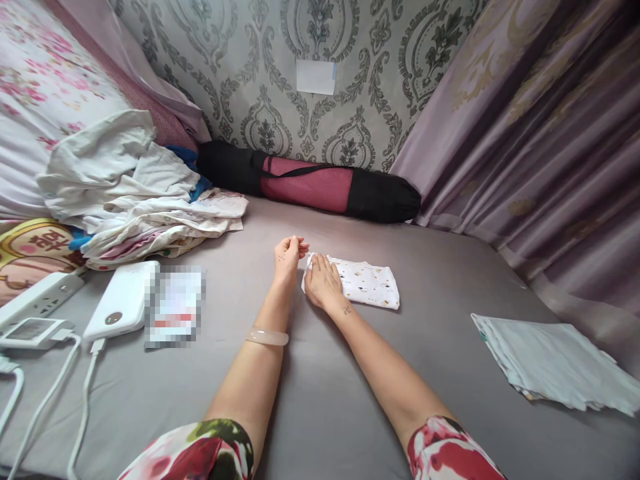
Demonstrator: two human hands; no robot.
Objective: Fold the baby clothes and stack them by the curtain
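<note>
A small folded white cloth with tiny printed figures lies on the grey bed sheet. My right hand rests flat on the cloth's left end, fingers stretched out and pressing it down. My left hand is just left of the cloth, fingers curled loosely inward; I cannot make out anything in them. A pale bangle circles my left wrist.
A heap of white and patterned laundry lies at the back left. A black and pink roll bag lies along the wall. A folded pale cloth sits at the right. A white power bank, power strip and cables are at the left.
</note>
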